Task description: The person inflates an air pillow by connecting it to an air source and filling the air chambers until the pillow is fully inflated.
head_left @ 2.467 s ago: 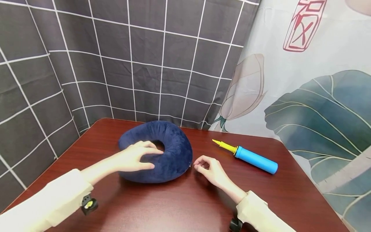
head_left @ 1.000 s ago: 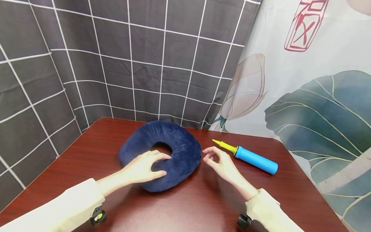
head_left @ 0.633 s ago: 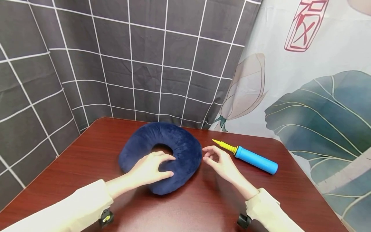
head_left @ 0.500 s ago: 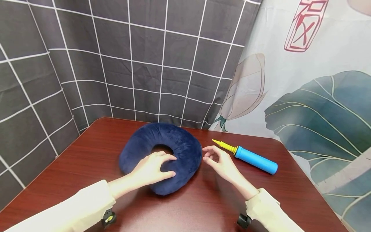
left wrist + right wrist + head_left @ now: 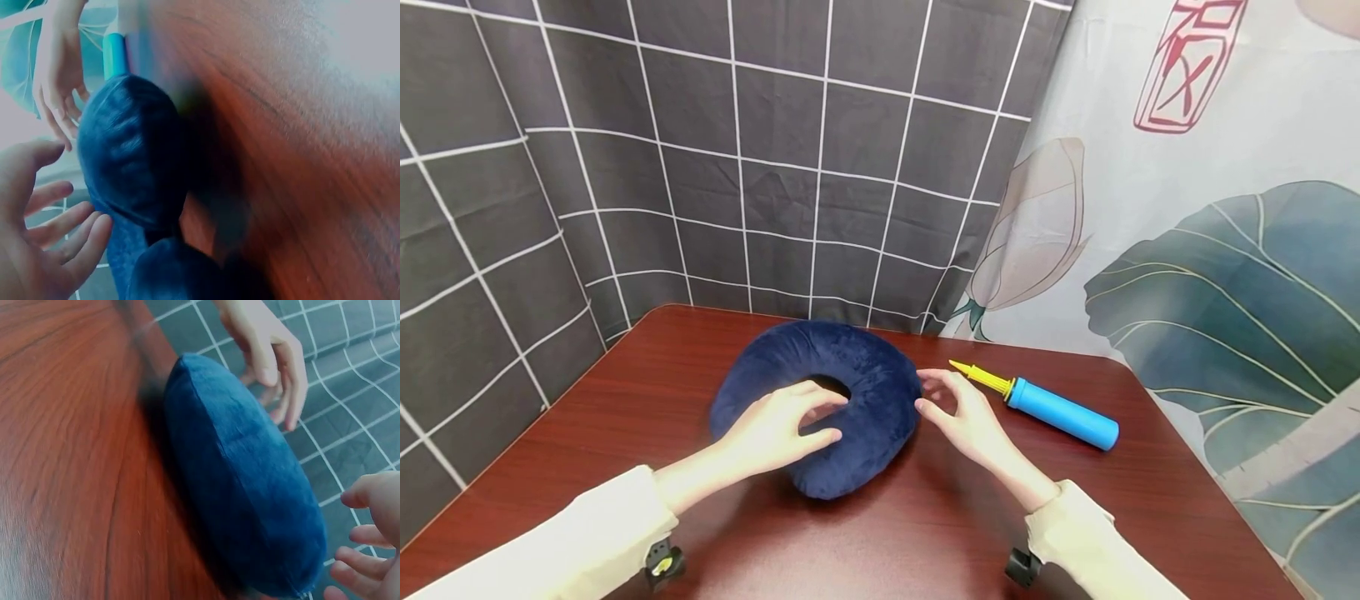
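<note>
A navy plush neck pillow lies on the table, its gap facing the near side. Over its near left part hovers my left hand, fingers loosely bent and thumb spread. In the left wrist view this hand looks slightly off the pillow; contact is hard to tell. My right hand is beside the pillow's right end, thumb and fingers parted, gripping nothing. In the right wrist view, a small zipper pull shows at the pillow's end close to the right hand.
A hand pump with a blue barrel and yellow nozzle lies right of the right hand. A dark grid curtain and a white printed curtain hang behind the reddish-brown table.
The pillow has turned and shifted right since the earliest frame. Lately the left hand has drawn slightly left and up off it, and the right thumb and fingers have spread from a pinch.
</note>
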Tool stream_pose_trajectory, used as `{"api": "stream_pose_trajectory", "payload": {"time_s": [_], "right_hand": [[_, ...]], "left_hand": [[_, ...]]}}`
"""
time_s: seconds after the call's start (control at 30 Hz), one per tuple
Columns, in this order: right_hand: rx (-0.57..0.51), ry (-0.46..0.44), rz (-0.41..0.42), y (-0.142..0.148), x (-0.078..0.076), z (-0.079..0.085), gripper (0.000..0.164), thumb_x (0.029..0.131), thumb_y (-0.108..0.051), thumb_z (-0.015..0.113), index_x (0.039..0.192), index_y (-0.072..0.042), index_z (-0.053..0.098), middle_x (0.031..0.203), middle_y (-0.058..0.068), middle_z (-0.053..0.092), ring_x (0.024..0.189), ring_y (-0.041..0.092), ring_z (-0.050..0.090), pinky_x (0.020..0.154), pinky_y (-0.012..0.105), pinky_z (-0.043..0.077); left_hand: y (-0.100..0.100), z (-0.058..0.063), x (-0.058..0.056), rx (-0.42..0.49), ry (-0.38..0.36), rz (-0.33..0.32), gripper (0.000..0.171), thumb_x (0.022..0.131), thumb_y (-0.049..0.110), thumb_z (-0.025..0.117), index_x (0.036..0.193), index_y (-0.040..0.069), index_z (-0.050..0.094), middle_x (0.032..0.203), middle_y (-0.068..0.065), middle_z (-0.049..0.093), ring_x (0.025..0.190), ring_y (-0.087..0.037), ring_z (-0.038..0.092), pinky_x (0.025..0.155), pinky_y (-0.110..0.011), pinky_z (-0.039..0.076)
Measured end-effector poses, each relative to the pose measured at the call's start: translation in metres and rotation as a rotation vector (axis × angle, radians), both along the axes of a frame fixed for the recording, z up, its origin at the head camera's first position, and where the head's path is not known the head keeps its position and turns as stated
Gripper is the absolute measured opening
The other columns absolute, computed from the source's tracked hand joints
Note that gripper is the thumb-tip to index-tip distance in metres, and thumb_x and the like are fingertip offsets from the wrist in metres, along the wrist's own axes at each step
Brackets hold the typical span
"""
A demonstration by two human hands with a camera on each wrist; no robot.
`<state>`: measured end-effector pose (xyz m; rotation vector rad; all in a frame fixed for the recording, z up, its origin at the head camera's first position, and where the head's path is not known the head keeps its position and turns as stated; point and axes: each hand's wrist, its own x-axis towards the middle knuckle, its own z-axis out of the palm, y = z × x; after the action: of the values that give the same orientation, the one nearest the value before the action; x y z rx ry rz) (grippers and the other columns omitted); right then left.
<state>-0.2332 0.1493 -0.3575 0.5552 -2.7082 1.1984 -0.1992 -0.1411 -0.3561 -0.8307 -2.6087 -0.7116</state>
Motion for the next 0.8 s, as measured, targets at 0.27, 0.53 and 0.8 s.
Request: {"api": "stream_pose_trajectory", "payload": {"time_s": [0.27,0.53,0.8], "right_hand": [[0.076,0.035,-0.022,-0.028,0.004,-0.010,0.059,0.091,-0.035,0.070,0.144,-0.018,0.051,0.137,0.010,0.049,0.122,0.030,0.045,0.101,0.047,0.044],[0.148,0.083,-0.047,-0.036,0.003,-0.021,0.065,0.089,-0.041,0.070,0.146,-0.017,0.049,0.141,0.010,0.043,0.124,0.031,0.041,0.104,0.051,0.040],[0.190,0.066,0.042,-0.026,-0.016,-0.020,0.065,0.089,-0.041,0.070,0.147,-0.020,0.048,0.145,0.011,0.042,0.128,0.032,0.039,0.106,0.051,0.040]], "left_hand": [[-0.007,0.005,-0.002,-0.023,0.069,0.024,0.036,0.086,0.036,0.074,0.120,0.023,0.070,0.113,0.006,0.070,0.091,-0.011,0.067,0.078,-0.030,0.055],[-0.007,0.005,-0.002,-0.022,0.077,0.004,0.036,0.086,0.032,0.075,0.120,0.022,0.069,0.113,0.005,0.069,0.089,-0.010,0.067,0.076,-0.029,0.055],[-0.013,0.006,-0.004,-0.022,0.047,0.024,0.035,0.087,0.033,0.074,0.121,0.027,0.068,0.113,0.007,0.068,0.086,-0.012,0.067,0.072,-0.026,0.053]]}}
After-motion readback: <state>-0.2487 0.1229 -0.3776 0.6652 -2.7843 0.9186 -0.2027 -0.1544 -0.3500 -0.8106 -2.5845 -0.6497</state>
